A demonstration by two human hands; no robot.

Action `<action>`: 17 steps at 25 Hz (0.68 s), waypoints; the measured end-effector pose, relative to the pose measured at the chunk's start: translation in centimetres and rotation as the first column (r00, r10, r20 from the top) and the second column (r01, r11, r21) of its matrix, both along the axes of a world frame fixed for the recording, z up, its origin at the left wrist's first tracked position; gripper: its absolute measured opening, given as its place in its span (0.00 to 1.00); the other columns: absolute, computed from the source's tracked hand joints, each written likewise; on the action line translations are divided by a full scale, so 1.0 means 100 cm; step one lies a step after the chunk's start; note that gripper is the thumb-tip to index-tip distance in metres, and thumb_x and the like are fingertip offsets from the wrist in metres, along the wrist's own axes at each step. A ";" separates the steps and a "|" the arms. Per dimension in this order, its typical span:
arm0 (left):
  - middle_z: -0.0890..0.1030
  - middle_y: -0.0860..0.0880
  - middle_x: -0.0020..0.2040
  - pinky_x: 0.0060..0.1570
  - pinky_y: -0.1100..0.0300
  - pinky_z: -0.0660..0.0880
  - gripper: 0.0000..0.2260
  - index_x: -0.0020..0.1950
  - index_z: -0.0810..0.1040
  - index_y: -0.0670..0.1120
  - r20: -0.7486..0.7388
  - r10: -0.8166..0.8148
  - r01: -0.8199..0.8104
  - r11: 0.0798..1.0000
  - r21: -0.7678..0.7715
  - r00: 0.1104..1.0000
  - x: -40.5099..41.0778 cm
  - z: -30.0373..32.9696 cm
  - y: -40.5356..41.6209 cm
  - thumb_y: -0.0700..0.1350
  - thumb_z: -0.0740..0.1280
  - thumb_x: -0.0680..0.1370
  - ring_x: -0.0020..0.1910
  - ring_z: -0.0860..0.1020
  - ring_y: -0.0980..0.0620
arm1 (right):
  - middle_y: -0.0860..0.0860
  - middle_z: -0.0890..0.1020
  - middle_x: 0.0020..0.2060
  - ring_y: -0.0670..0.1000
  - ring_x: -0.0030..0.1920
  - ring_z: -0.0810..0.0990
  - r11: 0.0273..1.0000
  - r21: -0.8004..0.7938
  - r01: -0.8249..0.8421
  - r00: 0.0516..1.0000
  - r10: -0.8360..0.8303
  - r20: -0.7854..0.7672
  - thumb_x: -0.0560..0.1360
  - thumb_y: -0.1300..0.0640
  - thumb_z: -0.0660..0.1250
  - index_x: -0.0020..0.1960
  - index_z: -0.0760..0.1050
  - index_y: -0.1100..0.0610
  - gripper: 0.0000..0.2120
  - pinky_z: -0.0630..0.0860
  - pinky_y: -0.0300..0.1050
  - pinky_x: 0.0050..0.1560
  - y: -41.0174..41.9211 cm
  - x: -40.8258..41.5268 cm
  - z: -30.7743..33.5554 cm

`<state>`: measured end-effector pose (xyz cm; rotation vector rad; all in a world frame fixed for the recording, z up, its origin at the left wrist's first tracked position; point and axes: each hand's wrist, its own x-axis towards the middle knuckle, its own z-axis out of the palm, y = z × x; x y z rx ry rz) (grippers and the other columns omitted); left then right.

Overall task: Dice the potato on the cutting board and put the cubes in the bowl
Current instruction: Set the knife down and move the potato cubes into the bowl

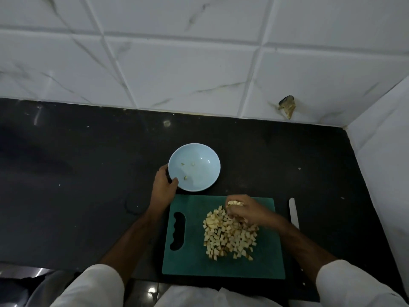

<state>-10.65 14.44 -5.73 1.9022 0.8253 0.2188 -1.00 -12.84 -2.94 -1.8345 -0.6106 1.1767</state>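
A pile of pale potato cubes [230, 235] covers the right half of the green cutting board [190, 260]. My right hand [245, 209] is curled over the pile's far end and holds a clump of cubes between its fingers. Just beyond the board's far left corner stands a light blue bowl [199, 173] with three small bits inside. My left hand [164, 185] grips the bowl's near left rim, thumb on the edge.
A knife [294, 213] lies on the black counter right of the board, blade pointing away from me. White tiled walls close off the back and the right side. A brown scrap [288, 107] sticks to the back wall.
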 end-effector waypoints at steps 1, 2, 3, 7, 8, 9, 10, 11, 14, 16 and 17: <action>0.75 0.41 0.66 0.57 0.57 0.70 0.23 0.71 0.70 0.39 -0.001 -0.046 0.046 0.999 0.002 0.999 0.009 0.002 -0.006 0.32 0.67 0.76 0.63 0.74 0.48 | 0.51 0.80 0.36 0.47 0.37 0.78 1.000 0.000 0.005 1.000 -0.005 -0.031 0.74 0.56 0.68 0.43 0.78 0.59 0.06 0.72 0.43 0.41 -0.001 0.001 0.006; 0.75 0.42 0.66 0.58 0.57 0.70 0.23 0.71 0.70 0.40 -0.001 -0.099 0.099 0.995 0.000 0.995 0.017 0.003 -0.013 0.32 0.67 0.76 0.63 0.74 0.48 | 0.52 0.80 0.36 0.46 0.37 0.78 1.000 0.007 0.020 0.997 -0.020 -0.075 0.75 0.58 0.67 0.43 0.78 0.59 0.05 0.73 0.42 0.41 -0.002 0.001 0.015; 0.74 0.42 0.66 0.59 0.57 0.70 0.23 0.72 0.70 0.40 -0.002 -0.150 0.150 0.989 -0.009 0.989 0.026 0.002 -0.020 0.32 0.67 0.76 0.64 0.74 0.47 | 0.52 0.79 0.36 0.45 0.35 0.78 0.998 0.021 0.052 0.989 -0.049 -0.138 0.76 0.61 0.66 0.43 0.78 0.59 0.04 0.73 0.39 0.37 -0.002 0.003 0.024; 0.75 0.43 0.66 0.62 0.50 0.74 0.24 0.72 0.70 0.42 0.019 -0.352 0.352 0.935 -0.036 0.936 0.043 -0.006 -0.047 0.41 0.69 0.76 0.64 0.74 0.48 | 0.55 0.77 0.37 0.47 0.27 0.71 0.968 -0.054 0.245 0.934 -0.250 -0.254 0.74 0.60 0.67 0.44 0.76 0.55 0.01 0.61 0.37 0.25 0.020 0.033 0.057; 0.75 0.44 0.66 0.61 0.50 0.75 0.26 0.72 0.70 0.43 0.027 -0.385 0.386 0.922 -0.040 0.923 0.043 -0.008 -0.053 0.48 0.69 0.76 0.64 0.75 0.48 | 0.54 0.76 0.36 0.48 0.28 0.70 0.957 -0.101 0.273 0.944 -0.287 -0.165 0.73 0.59 0.67 0.43 0.76 0.53 0.01 0.61 0.38 0.26 0.029 0.044 0.056; 0.75 0.45 0.66 0.61 0.50 0.75 0.28 0.72 0.70 0.45 0.031 -0.397 0.398 0.916 -0.045 0.917 0.043 -0.012 -0.055 0.54 0.67 0.75 0.64 0.75 0.48 | 0.52 0.75 0.35 0.49 0.29 0.71 0.947 -0.154 0.283 0.957 -0.290 -0.025 0.73 0.58 0.67 0.43 0.75 0.53 0.02 0.63 0.39 0.27 0.039 0.054 0.050; 0.76 0.47 0.67 0.61 0.49 0.76 0.29 0.72 0.70 0.47 0.031 -0.391 0.392 0.918 -0.062 0.920 0.043 -0.016 -0.056 0.58 0.65 0.75 0.64 0.76 0.49 | 0.50 0.76 0.36 0.49 0.32 0.74 0.943 -0.213 0.254 0.964 -0.229 0.134 0.74 0.56 0.69 0.45 0.75 0.52 0.03 0.66 0.41 0.27 0.048 0.060 0.045; 0.76 0.48 0.67 0.62 0.47 0.77 0.29 0.73 0.69 0.48 0.033 -0.359 0.360 0.929 -0.089 0.933 0.042 -0.017 -0.056 0.60 0.64 0.75 0.65 0.76 0.50 | 0.48 0.78 0.40 0.50 0.37 0.77 0.944 -0.279 0.178 0.958 -0.101 0.269 0.75 0.52 0.72 0.51 0.76 0.52 0.07 0.70 0.42 0.30 0.054 0.065 0.036; 0.73 0.46 0.70 0.65 0.46 0.75 0.22 0.75 0.68 0.47 0.041 -0.186 0.190 0.976 -0.109 0.982 0.034 -0.010 -0.056 0.51 0.64 0.82 0.66 0.75 0.52 | 0.49 0.80 0.59 0.52 0.58 0.79 0.926 -0.376 0.037 0.888 0.142 0.438 0.78 0.47 0.71 0.67 0.77 0.51 0.19 0.71 0.43 0.49 0.048 0.071 0.023; 0.72 0.45 0.69 0.64 0.59 0.74 0.19 0.74 0.68 0.44 0.079 -0.113 0.116 0.993 -0.031 0.990 0.019 -0.005 -0.059 0.42 0.63 0.83 0.62 0.75 0.57 | 0.47 0.80 0.62 0.48 0.61 0.78 0.963 -0.243 0.119 0.892 0.004 0.452 0.83 0.54 0.63 0.66 0.79 0.50 0.13 0.72 0.41 0.53 0.031 0.070 0.029; 0.73 0.46 0.68 0.61 0.64 0.74 0.18 0.73 0.69 0.44 0.101 -0.110 0.111 0.994 -0.005 0.989 0.008 -0.004 -0.063 0.40 0.63 0.83 0.60 0.75 0.59 | 0.46 0.81 0.62 0.46 0.61 0.78 0.977 -0.166 0.135 0.891 -0.046 0.452 0.84 0.58 0.61 0.64 0.81 0.50 0.14 0.72 0.41 0.55 0.022 0.069 0.031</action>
